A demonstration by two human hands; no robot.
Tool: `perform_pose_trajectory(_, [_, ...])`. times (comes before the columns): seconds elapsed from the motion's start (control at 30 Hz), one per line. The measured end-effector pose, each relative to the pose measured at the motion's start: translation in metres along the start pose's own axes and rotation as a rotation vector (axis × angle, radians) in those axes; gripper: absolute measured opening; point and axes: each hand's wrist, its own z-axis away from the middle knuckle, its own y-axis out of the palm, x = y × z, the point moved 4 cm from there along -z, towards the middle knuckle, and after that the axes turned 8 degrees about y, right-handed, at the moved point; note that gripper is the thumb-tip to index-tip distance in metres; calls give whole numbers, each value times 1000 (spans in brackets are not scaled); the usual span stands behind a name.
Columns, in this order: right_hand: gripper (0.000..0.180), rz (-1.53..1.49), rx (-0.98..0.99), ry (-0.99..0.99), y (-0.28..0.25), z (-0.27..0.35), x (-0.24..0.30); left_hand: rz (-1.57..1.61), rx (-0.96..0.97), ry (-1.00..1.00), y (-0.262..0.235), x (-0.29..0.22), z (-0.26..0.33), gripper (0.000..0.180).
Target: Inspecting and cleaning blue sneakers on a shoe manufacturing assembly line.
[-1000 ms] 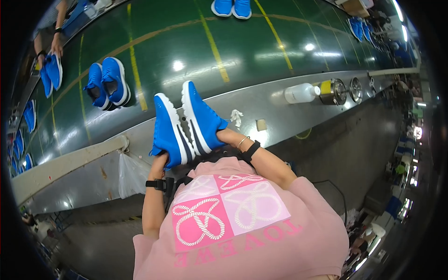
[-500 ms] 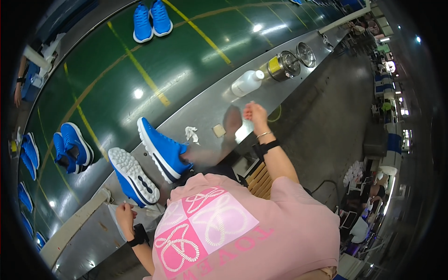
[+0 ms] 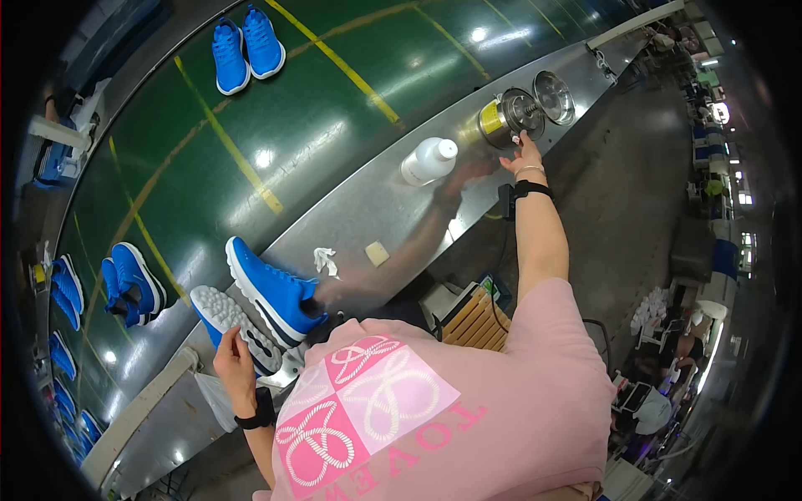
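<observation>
My right hand (image 3: 525, 157) reaches out to the near side of a round metal pot (image 3: 494, 123) with a yellow label. Its fingers are apart; a small pale spot at a fingertip is too small to make out. My left hand (image 3: 236, 367) is over the near end of a blue shoe lying with its white sole (image 3: 224, 309) up. Its fingers are loosely stretched and hold nothing visible; whether they touch the shoe I cannot tell. Beside it, a second blue shoe (image 3: 280, 292) rests on the metal ledge, toe pointing away from me.
A white bottle (image 3: 428, 163) stands on the metal ledge (image 3: 351, 200), with crumpled tissue (image 3: 326, 261) and a beige block (image 3: 377, 254) nearer me. The pot's round lid (image 3: 553, 96) is tipped up. Beyond, the green belt (image 3: 317, 100) carries blue shoe pairs (image 3: 249, 50). A pale bar (image 3: 142, 409) juts at left.
My right hand has moved forward and right, past the bottle to the pot, its fingers opening out. My left hand has risen over the sole-up shoe. The view has shifted slightly.
</observation>
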Motion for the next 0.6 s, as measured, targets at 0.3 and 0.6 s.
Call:
perform_pose_trajectory(0.3, [14, -314, 195, -31, -20, -51, 7, -46, 17, 8, 16, -24, -12, 16])
perform_pose_trajectory(0.6, [14, -289, 164, -32, -23, -50, 14, -81, 28, 56, 18, -17, -19, 17])
